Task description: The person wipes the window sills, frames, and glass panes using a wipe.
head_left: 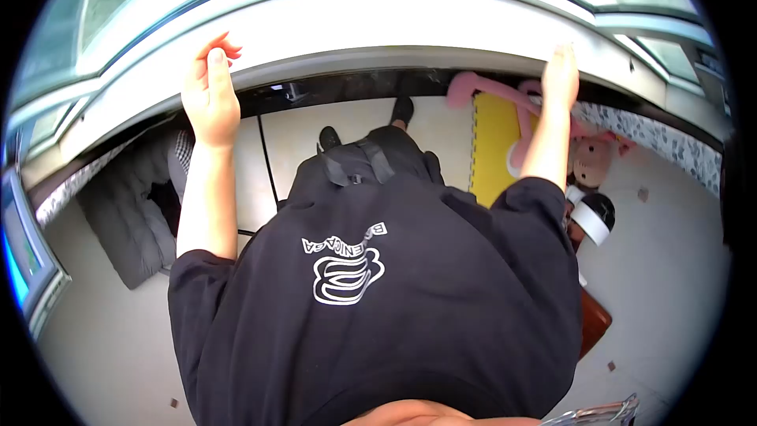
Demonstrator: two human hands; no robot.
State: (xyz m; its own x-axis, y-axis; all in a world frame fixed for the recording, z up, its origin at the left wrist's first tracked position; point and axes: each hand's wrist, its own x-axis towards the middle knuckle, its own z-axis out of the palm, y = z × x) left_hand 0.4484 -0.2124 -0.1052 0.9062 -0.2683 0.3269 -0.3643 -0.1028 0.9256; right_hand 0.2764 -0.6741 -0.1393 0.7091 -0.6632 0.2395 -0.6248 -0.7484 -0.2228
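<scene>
My left hand [211,99] is raised in front of the white windowsill [378,22], with its thumb up and its reddish-lit fingers apart. Nothing shows in it. On the other side, my right hand [561,77] is held up near the sill's right part. It is seen edge-on and its fingertips are washed out against the white, so their pose is unclear; no object shows there. Both forearms stretch forward from a black T-shirt [426,292] with a white print. Whether either hand touches the sill cannot be told.
Below the sill are a grey cushion [126,213], a yellow mat [490,150], a pink plush toy [471,87] and a black-and-white object [593,217]. A screen [24,237] stands at the left edge. Glasses [599,412] show at the bottom right. Window frames curve across the top.
</scene>
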